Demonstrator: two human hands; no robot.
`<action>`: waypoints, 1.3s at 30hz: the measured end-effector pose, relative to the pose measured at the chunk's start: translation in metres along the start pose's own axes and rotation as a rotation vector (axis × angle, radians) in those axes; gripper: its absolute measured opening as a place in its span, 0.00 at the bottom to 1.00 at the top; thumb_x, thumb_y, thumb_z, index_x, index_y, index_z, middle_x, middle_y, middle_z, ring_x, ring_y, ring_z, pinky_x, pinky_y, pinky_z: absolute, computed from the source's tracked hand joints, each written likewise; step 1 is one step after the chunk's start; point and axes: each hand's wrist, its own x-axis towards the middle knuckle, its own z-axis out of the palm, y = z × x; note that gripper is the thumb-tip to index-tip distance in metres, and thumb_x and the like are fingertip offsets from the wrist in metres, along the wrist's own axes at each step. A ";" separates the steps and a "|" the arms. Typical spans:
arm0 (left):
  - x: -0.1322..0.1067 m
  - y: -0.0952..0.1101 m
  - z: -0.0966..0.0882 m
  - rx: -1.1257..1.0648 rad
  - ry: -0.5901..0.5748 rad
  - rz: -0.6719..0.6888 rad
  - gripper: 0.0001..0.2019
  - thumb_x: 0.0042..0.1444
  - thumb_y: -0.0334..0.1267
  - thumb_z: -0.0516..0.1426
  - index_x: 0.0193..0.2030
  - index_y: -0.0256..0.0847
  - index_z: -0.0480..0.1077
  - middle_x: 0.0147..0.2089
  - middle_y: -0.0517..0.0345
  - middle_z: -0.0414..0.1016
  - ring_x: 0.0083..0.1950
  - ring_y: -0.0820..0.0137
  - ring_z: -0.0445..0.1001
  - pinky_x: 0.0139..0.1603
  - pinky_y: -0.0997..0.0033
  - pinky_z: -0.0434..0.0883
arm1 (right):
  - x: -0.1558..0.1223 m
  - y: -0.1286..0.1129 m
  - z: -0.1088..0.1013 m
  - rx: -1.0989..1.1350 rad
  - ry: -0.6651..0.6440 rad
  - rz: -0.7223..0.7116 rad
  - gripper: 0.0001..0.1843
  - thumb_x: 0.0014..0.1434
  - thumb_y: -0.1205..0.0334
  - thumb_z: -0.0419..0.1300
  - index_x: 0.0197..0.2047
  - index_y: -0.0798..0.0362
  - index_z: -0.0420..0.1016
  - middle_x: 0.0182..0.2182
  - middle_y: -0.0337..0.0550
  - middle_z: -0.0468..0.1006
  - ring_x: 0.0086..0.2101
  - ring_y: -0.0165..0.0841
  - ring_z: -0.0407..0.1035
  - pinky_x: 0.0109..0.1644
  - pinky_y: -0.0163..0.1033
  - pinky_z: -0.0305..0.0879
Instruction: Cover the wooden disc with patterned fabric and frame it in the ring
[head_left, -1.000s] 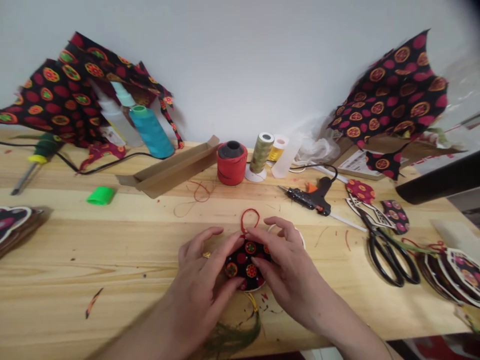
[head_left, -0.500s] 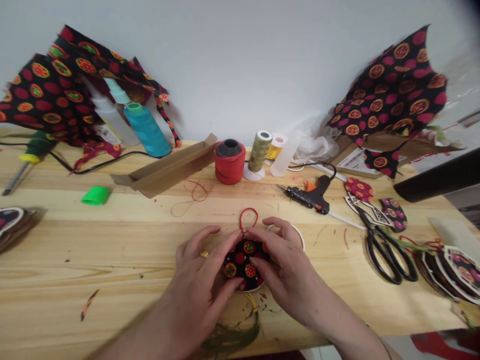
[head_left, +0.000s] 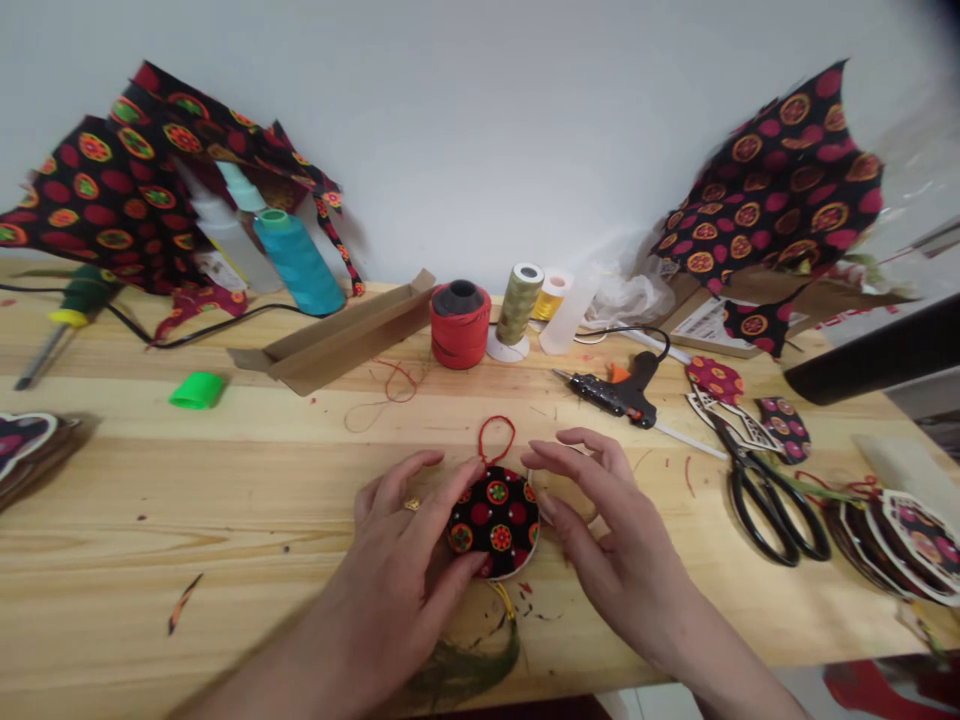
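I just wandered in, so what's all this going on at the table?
A person's left hand holds a round patterned piece at its left side. The right hand is open beside the piece's right edge; whether it touches is hard to tell. A red cord loop stands out at the top, and a green tassel lies below. Off to the right on the wooden table lie a glue gun and black-handled scissors.

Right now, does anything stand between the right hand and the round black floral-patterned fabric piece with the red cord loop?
Nothing visible stands between the right hand and the round black floral fabric piece. A thin pale ring lies partly under that hand, right of the piece, not over it.
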 end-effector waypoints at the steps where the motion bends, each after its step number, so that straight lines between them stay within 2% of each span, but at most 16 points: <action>1: 0.000 0.001 -0.001 -0.011 0.006 0.000 0.30 0.60 0.33 0.54 0.67 0.47 0.49 0.61 0.51 0.69 0.66 0.53 0.55 0.60 0.46 0.60 | -0.002 -0.001 -0.002 -0.006 0.004 0.002 0.22 0.64 0.72 0.50 0.58 0.45 0.62 0.48 0.42 0.75 0.54 0.36 0.58 0.62 0.53 0.59; 6: -0.002 0.001 -0.009 -0.060 0.143 -0.014 0.26 0.61 0.33 0.53 0.65 0.46 0.54 0.57 0.53 0.73 0.63 0.56 0.59 0.59 0.49 0.64 | -0.014 -0.001 -0.002 -0.040 -0.001 0.009 0.21 0.64 0.73 0.48 0.57 0.47 0.65 0.49 0.44 0.74 0.56 0.38 0.55 0.55 0.48 0.66; 11: -0.006 0.002 -0.012 0.025 0.219 -0.060 0.29 0.59 0.38 0.56 0.66 0.48 0.52 0.48 0.57 0.80 0.57 0.53 0.64 0.54 0.46 0.64 | -0.018 0.001 0.004 -0.063 -0.003 -0.040 0.21 0.63 0.75 0.49 0.57 0.49 0.65 0.45 0.47 0.74 0.57 0.40 0.54 0.53 0.47 0.66; 19: -0.008 0.005 -0.003 0.048 0.210 -0.081 0.28 0.59 0.38 0.56 0.65 0.50 0.52 0.46 0.60 0.80 0.54 0.54 0.69 0.53 0.50 0.63 | -0.019 0.001 0.006 -0.056 0.013 -0.020 0.20 0.63 0.74 0.50 0.56 0.51 0.68 0.46 0.49 0.72 0.57 0.40 0.54 0.53 0.46 0.67; 33: -0.008 0.003 0.002 0.130 0.201 -0.058 0.32 0.57 0.37 0.59 0.66 0.48 0.51 0.44 0.59 0.81 0.52 0.52 0.69 0.52 0.51 0.61 | -0.022 0.007 0.014 -0.033 0.012 0.015 0.21 0.61 0.72 0.55 0.56 0.49 0.66 0.47 0.49 0.72 0.57 0.42 0.57 0.53 0.52 0.67; 37: -0.008 0.003 -0.001 0.102 0.208 -0.052 0.30 0.58 0.37 0.58 0.66 0.48 0.53 0.45 0.58 0.80 0.53 0.53 0.67 0.52 0.51 0.63 | -0.021 0.005 0.009 -0.029 0.018 0.025 0.21 0.61 0.71 0.55 0.57 0.48 0.66 0.48 0.48 0.72 0.56 0.42 0.57 0.54 0.51 0.67; 39: -0.009 0.004 -0.006 0.079 0.240 -0.029 0.28 0.58 0.35 0.58 0.65 0.49 0.55 0.49 0.57 0.77 0.54 0.54 0.66 0.53 0.52 0.64 | -0.020 0.002 0.003 -0.035 0.058 -0.001 0.21 0.61 0.72 0.55 0.56 0.48 0.66 0.48 0.47 0.72 0.55 0.40 0.58 0.55 0.51 0.65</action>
